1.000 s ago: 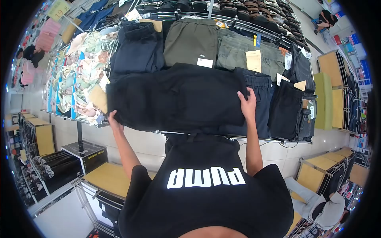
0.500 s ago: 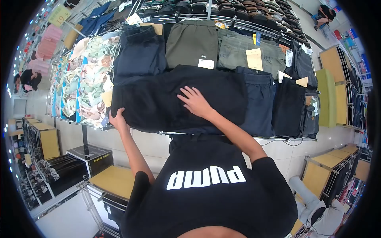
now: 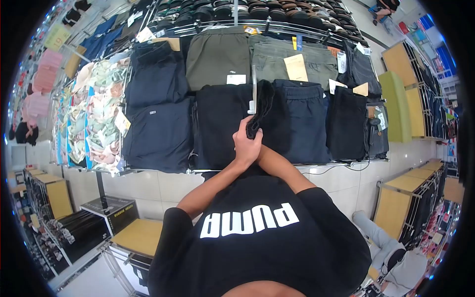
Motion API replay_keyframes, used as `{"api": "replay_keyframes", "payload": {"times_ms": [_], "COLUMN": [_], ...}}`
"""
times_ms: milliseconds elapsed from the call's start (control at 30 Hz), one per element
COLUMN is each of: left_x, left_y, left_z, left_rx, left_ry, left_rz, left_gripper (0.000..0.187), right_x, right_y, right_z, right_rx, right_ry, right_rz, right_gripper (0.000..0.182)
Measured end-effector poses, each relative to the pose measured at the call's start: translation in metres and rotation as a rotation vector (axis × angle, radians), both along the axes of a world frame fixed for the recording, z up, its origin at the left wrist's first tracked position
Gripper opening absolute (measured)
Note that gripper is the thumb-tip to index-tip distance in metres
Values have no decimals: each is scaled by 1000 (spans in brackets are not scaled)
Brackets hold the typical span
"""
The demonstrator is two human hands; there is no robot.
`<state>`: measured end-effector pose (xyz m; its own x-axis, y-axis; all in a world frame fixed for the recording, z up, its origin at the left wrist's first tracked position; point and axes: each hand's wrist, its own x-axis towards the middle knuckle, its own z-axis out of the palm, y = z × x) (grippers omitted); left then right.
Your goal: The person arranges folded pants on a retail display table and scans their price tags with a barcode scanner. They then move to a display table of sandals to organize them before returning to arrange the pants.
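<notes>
A pair of black trousers point(image 3: 222, 123) lies on the display table, its left part folded over to the right. My left hand point(image 3: 247, 148) is closed on the gathered edge of the trousers, holding it upright above the pile. My right hand is mostly hidden behind my left hand and the cloth; only the right wrist point(image 3: 267, 156) shows, so its fingers cannot be made out. Left of the black trousers lie folded navy trousers point(image 3: 158, 136), and navy trousers with an elastic waist point(image 3: 302, 123) lie to the right.
Olive shorts point(image 3: 219, 57) and green trousers point(image 3: 311, 67) lie farther back. Racks of slippers point(image 3: 277, 12) stand behind them. Boxes of pastel cloth items point(image 3: 104, 114) line the left side. A metal rail point(image 3: 208, 171) edges the table. A person point(image 3: 396, 262) sits at lower right.
My left hand has moved right, carrying the left part of the black trousers over and uncovering navy trousers beneath. My right hand, earlier flat on top, is now mostly hidden.
</notes>
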<state>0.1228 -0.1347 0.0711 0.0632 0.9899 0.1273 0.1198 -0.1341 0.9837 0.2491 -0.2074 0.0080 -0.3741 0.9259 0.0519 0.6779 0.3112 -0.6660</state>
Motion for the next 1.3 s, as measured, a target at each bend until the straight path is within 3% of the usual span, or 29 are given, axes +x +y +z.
{"api": "replay_keyframes", "payload": {"times_ms": [133, 200, 267, 333, 367, 400, 433, 467, 533, 667, 767, 867, 967, 1133, 1200, 1300], "left_x": [10, 11, 13, 9, 6, 2, -3, -12, -33, -84, -114, -130, -127, -136, -135, -128], "left_y": [-4, 1, 5, 9, 10, 12, 14, 16, 20, 28, 24, 13, 7, 16, 13, 13], "left_z": [-11, -28, -39, -40, -39, -38, -37, -35, -27, -40, -68, -96, -87, -106, -105, -95], "left_rx": [110, 152, 121, 104, 101, 76, 50, 37, 61, 213, 51, -218, -384, -390, -402, -380], "left_ry": [102, 200, 243, 606, 606, 494, 384, 299, 171, 516, 645, 503, 517, 581, 601, 641], "left_rz": [-170, -449, -577, -803, -803, -835, -868, -830, -671, -172, 97, 175, 139, 94, 82, 85], "left_gripper": [40, 49, 52, 55, 55, 53, 51, 48, 41, 49, 64, 70, 76, 83, 84, 84], "right_x": [-8, -8, -4, -5, -6, -5, -3, -2, -10, -78, -52, -21, 18, 36, 48, 73], "right_y": [3, -1, 0, 5, 7, 6, 3, 1, 0, 98, 67, 59, 8, 5, 16, 26], "right_z": [13, 13, 10, 17, 22, 13, -4, -16, -27, -46, -60, -74, -86, -74, -44, -18], "right_rx": [-258, -325, -459, -488, -514, -513, -437, -360, -336, -243, -177, -114, -53, -25, -381, -494], "right_ry": [238, 302, -67, -212, -354, -350, -186, -23, -26, -67, -106, -159, -205, -107, 1340, 1446], "right_rz": [-69, -94, 45, 144, 243, 243, 198, 149, 107, -34, -124, -208, -283, -504, -883, -869], "right_gripper": [40, 39, 42, 46, 50, 50, 52, 54, 54, 54, 55, 55, 56, 53, 57, 57]}}
